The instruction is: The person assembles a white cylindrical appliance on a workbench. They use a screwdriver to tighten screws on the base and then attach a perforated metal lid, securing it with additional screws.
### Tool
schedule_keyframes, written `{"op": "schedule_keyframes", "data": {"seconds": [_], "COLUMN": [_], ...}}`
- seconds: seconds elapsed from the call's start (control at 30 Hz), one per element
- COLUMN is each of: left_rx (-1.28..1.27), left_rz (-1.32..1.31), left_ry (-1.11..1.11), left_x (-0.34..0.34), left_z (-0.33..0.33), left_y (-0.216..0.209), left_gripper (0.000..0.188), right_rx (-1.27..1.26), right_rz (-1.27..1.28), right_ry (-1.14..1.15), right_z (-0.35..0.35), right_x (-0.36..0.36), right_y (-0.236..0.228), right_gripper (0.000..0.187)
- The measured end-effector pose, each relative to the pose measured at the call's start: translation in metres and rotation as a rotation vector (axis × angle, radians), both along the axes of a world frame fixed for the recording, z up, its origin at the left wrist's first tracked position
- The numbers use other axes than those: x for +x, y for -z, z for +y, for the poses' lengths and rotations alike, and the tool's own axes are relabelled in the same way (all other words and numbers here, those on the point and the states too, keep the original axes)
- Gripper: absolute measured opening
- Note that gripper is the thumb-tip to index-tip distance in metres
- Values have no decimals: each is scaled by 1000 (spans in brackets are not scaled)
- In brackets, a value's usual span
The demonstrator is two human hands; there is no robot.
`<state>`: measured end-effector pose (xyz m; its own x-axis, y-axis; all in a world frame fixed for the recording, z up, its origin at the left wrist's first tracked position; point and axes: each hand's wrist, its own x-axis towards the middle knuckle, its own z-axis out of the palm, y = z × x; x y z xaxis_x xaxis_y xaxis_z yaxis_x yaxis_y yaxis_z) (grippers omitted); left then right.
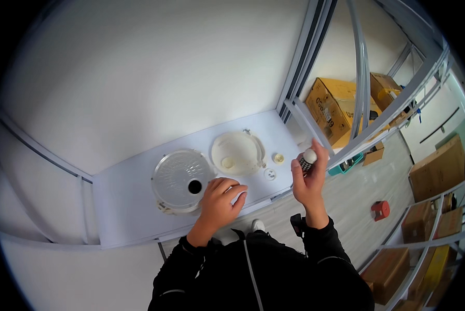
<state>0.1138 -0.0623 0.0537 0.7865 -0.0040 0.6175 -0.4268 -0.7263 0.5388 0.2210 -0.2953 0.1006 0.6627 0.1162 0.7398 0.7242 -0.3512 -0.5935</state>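
My right hand (pixel 311 181) is raised at the table's right end, its fingers wrapped round a small object with a white rounded top (pixel 309 156) and a black-and-white patterned body. Its exact kind is unclear. My left hand (pixel 222 201) hovers at the table's near edge, thumb apart from the bent fingers, with nothing visible in it. Beside it lies a large round translucent cover (pixel 176 173) with a black circular spot. Farther right is a round off-white dish (pixel 242 147) with a small cream round piece (pixel 227 163) on it. Between that dish and my right hand are a cream ring-shaped part (pixel 278 158) and a small white disc (pixel 269 174).
The narrow white table (pixel 123 212) stands against a pale wall, with a metal frame post (pixel 307 57) at its right end. Beyond are a large cardboard box (pixel 336 109), a teal crate (pixel 347 165), a red stool (pixel 380 210) and shelves with cartons (pixel 390 269).
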Motion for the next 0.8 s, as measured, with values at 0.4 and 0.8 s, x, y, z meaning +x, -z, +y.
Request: {"op": "schedule_keyframes", "data": {"seconds": [0.4, 0.8], "left_rx": [117, 168], "left_rz": [393, 469], "left_ry": [-328, -481], "left_x": [94, 113], "left_z": [-68, -92], "left_y": [127, 155], "left_gripper": [33, 30], "right_rx": [-196, -689], "right_rz": [535, 800], "right_ry": [-261, -311], "right_z": [-72, 3], "right_x": [118, 198], "right_y": [39, 211], "right_gripper": [63, 86]}}
